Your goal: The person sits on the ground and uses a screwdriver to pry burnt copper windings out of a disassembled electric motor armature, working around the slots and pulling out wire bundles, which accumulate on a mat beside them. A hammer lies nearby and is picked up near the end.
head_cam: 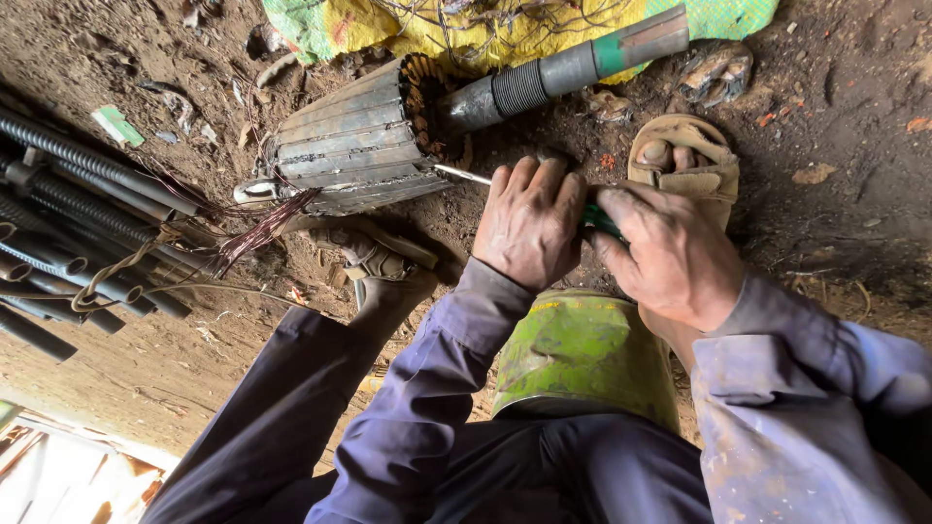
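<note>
Both hands' fingers [544,180] wrap screwdriver [464,175], tip at rotor [354,141].

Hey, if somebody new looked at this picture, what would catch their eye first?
First, the big ribbed grey metal motor core lying on the dirt at upper centre, with coppery wires spilling from its left end. Right below it, the left hand and right hand together grip a green-handled screwdriver whose thin shaft points into the core. A green metal can sits between the legs.
</note>
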